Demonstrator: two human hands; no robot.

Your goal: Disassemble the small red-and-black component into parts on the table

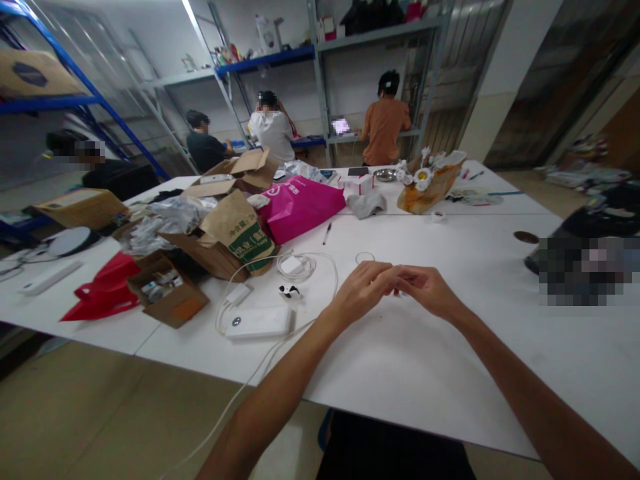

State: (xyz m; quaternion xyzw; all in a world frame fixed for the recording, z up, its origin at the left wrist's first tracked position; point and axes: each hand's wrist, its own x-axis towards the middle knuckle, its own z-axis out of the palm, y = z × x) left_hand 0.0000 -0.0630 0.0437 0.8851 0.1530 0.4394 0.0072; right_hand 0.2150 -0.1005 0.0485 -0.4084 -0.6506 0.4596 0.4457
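Note:
My left hand (363, 285) and my right hand (427, 288) meet above the white table (450, 347), fingertips pressed together. Both are closed in a pinch around something small and pale that I cannot make out. A thin ring of cable (365, 257) lies on the table just beyond my hands. To the left lie a white power bank (259, 323), a white charger (291, 266) with coiled cable, and a small black-and-white item (289, 291).
Brown paper bags (233, 233), a pink bag (300, 207), a red bag (107, 287) and a small open carton (167, 293) crowd the table's left. A pen (327, 233) lies mid-table. Three people sit at the shelves (320, 80) behind. A person sits at right.

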